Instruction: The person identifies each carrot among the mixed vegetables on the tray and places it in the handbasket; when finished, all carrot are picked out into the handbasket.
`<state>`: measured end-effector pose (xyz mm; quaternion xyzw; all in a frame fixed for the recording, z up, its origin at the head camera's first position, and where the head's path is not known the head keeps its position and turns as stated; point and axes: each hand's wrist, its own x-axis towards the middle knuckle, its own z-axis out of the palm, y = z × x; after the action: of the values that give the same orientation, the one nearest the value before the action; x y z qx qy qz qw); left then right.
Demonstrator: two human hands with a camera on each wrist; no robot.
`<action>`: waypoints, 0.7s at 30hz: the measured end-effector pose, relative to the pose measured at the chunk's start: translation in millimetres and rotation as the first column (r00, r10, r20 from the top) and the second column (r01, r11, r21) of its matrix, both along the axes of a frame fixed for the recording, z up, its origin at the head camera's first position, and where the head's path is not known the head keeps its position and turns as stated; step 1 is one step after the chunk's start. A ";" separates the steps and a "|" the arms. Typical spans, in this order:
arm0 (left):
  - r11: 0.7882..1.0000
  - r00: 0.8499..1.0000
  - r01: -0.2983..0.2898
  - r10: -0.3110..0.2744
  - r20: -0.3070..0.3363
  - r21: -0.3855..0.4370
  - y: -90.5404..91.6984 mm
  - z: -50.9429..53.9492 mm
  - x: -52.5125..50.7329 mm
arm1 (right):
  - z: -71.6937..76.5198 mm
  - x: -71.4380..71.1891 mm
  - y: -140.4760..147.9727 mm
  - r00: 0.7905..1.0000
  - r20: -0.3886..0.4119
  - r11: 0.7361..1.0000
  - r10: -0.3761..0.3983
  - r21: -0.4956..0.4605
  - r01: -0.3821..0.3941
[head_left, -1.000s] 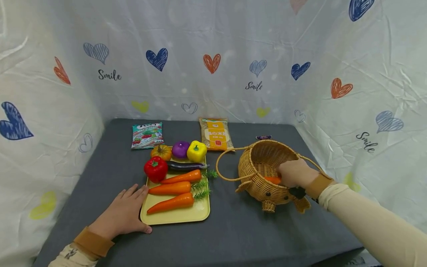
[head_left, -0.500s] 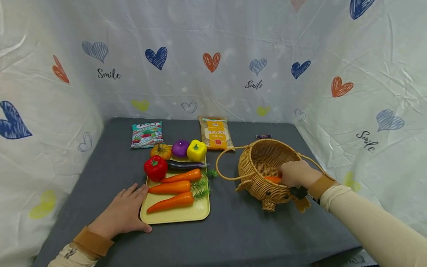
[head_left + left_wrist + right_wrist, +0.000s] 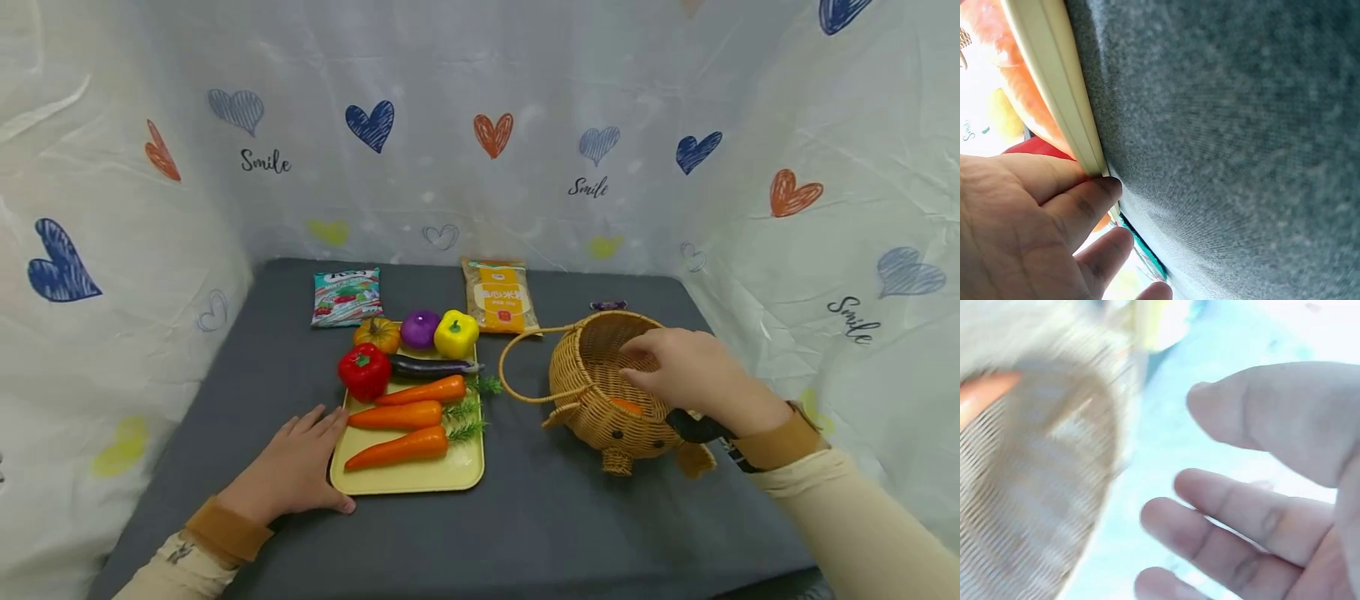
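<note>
My left hand rests against the left edge of a yellow tray, fingers spread; in the left wrist view its fingertips touch the tray's rim. On the tray lie three carrots, an eggplant, a red bell pepper, a small pumpkin, a purple onion-like vegetable and a yellow bell pepper. Over the wicker basket hovers my right hand, thumb and fingers apart, holding nothing. Inside the basket an orange carrot shows partly.
Behind the tray lie a teal candy bag and a yellow-and-clear grain bag. A small dark-wrapped item sits behind the basket. The basket's handle loop hangs to its left. Heart-printed curtains surround the grey table.
My right hand has let go of the carrot in the basket and risen out of it. The left hand stays at the tray's edge. The head view has shifted slightly.
</note>
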<state>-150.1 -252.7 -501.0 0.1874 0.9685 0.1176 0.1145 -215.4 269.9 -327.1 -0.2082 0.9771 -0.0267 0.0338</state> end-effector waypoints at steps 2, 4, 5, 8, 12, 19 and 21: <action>1.000 1.000 0.005 -0.005 -0.008 0.000 1.4 0.5 -0.4 | 3.7 8.6 -15.1 0.996 -0.071 0.998 0.053 -0.034 -0.056; 1.000 1.000 0.004 -0.004 -0.009 -0.006 1.9 0.8 -0.4 | 2.7 14.9 -32.5 0.982 -0.149 0.991 0.119 -0.041 -0.127; 1.000 1.000 0.002 -0.002 -0.006 -0.010 2.0 0.8 -0.2 | 0.7 16.9 -41.5 0.970 -0.185 0.985 0.155 -0.042 -0.166; 1.000 1.000 -0.007 0.007 0.015 -0.012 2.9 -0.1 -0.2 | -7.8 20.8 -66.1 0.933 -0.267 0.964 0.241 -0.043 -0.261; 1.000 0.998 -0.019 0.019 0.056 0.001 4.4 -0.6 -1.2 | -21.1 22.1 -92.3 0.891 -0.329 0.936 0.313 -0.054 -0.348; 1.000 0.997 -0.028 0.027 0.074 0.008 4.5 1.3 -0.6 | -47.0 25.9 -129.1 0.843 -0.360 0.900 0.400 -0.020 -0.436; 1.000 0.997 -0.025 0.024 0.070 0.008 4.1 2.1 0.0 | -55.9 27.4 -139.1 0.841 -0.349 0.896 0.413 -0.011 -0.444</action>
<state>-150.0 -248.5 -499.0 0.1717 0.9656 0.1296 0.1461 -188.0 130.8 -383.1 -0.4243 0.8944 -0.0272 -0.1387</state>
